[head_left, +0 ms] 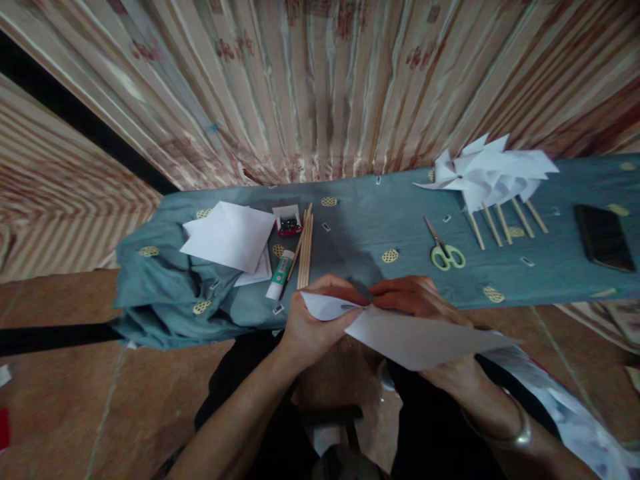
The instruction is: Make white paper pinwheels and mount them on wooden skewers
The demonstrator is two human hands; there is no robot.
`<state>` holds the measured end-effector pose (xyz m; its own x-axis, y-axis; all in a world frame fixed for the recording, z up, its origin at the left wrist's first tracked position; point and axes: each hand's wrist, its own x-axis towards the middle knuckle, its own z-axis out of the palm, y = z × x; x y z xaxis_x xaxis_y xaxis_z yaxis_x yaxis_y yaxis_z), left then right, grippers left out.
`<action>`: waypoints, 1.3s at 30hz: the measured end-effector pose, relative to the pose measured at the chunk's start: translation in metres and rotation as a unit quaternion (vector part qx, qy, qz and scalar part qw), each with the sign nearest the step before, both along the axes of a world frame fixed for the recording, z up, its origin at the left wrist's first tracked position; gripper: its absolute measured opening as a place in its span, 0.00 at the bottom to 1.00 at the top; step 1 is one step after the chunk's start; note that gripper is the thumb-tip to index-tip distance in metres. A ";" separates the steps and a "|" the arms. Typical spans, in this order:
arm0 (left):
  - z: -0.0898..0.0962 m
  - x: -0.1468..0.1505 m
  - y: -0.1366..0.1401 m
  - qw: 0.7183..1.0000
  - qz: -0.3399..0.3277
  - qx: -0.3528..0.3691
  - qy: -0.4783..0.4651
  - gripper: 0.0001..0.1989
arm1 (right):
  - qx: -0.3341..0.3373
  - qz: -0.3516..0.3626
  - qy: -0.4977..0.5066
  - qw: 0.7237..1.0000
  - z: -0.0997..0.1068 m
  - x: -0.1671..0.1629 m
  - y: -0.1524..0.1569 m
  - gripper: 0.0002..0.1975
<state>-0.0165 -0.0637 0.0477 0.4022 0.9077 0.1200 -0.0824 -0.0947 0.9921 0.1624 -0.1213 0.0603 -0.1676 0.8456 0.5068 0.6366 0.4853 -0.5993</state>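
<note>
Over the front edge of the table, both hands hold one piece of white paper [420, 340] that is folded or bent. My left hand [315, 327] grips its left part between thumb and fingers. My right hand [425, 297] pinches it near the middle, its fingers partly behind the sheet. The paper's long flap slants to the right, across my right hand. Beyond my left hand lie thin wooden sticks [306, 253] and a glue stick [281, 275] with a green and white label. Green-handled scissors [444, 250] lie open beyond my right hand.
White paper squares [233, 233] are stacked at the left, beside a small red box of dark pins [289, 221]. Paper pinwheels [495, 173] on sticks lie at the back right, with a black phone [604, 237] farther right. A blue-green cloth [355, 220] covers the table; a curtain [320, 87] hangs behind.
</note>
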 end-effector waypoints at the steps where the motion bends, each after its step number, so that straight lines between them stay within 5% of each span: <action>1: 0.000 0.000 0.000 1.000 -0.008 0.009 0.005 0.08 | -0.003 -0.002 0.001 1.000 0.000 0.000 0.000 0.08; 15: 0.003 -0.002 0.002 0.993 -0.061 0.103 0.008 0.07 | 0.001 -0.013 0.021 1.000 0.006 -0.002 -0.001 0.06; 29: -0.002 0.001 -0.003 0.997 -0.016 0.069 0.005 0.07 | 0.008 -0.012 0.014 1.000 0.003 -0.001 -0.004 0.11; 39: -0.007 0.001 -0.008 0.999 -0.038 -0.022 -0.024 0.10 | 0.024 -0.043 0.027 0.998 -0.010 -0.005 -0.009 0.10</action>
<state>-0.0152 -0.0719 0.0412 0.4655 0.8792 0.1010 -0.1354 -0.0420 0.9899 0.1579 -0.1301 0.0504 -0.0662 0.8300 0.5538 0.6441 0.4594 -0.6116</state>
